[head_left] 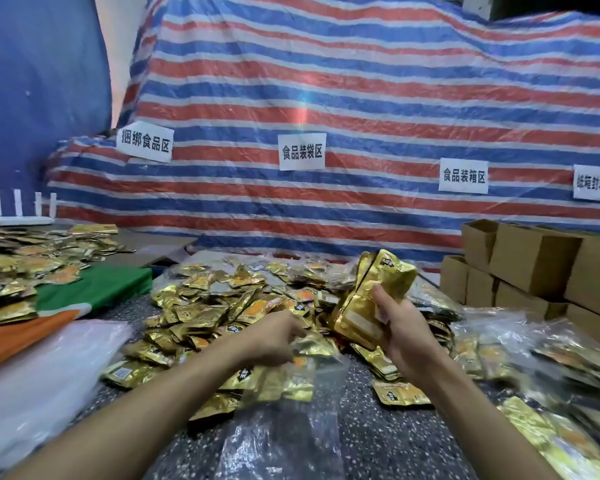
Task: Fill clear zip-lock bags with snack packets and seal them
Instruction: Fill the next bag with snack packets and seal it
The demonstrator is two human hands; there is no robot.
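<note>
Two bare hands work over a dark speckled surface heaped with gold snack packets. The right hand grips a thick stack of packets, fingers curled round its lower half, holding it upright above the right side of the heap. The left hand reaches down to the mouth of a clear zip-lock bag that lies flat in front of the person with several gold packets showing through its upper part. Its fingers are curled at the bag's top edge, but motion blur hides whether they pinch the plastic or a packet. More clear bags already holding packets lie piled along the right edge of the surface, just in front of stacked brown cardboard boxes. To the left, a second spread of gold packets covers a separate stretch of surface, beside a green cloth and a pale sheet of plastic. A white router with upright aerials stands at the far left. Behind everything hangs a red, white and blue striped tarpaulin carrying four white paper signs printed with black characters.
</note>
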